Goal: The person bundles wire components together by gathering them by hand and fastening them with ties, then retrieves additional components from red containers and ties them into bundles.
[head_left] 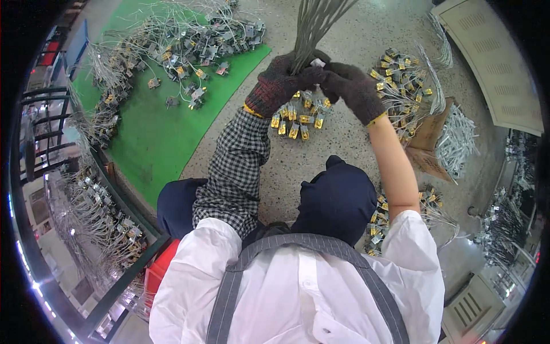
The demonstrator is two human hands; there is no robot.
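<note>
"Two hands in dark knitted gloves are raised together; how do the fingers stand?"

"Those of the left hand (279, 81), below a checked sleeve (236, 155), are curled closed around a bundle of grey wires (318, 27). Those of the right hand (355, 90) are bent inward, meeting the left thumb beside a small white piece (318, 62). I cannot tell whether they grip it."

"Where is the bundle, and which way does it point?"

"Ahead of the person, at top centre. Its long axis runs up from the left fist, leaning a little right; the strands fan out and the top edge cuts them off."

"And just below the hands?"

"A cluster of yellow-and-silver connectors (299, 121); whether it hangs from the wires or lies on the speckled floor (286, 167), I cannot tell."

"What is around?"

"To the left, wired parts (189, 49) heaped on a green mat (157, 129). To the right, more wired connectors (395, 71) near white strips (456, 143) beside brown cardboard (431, 127)."
</note>
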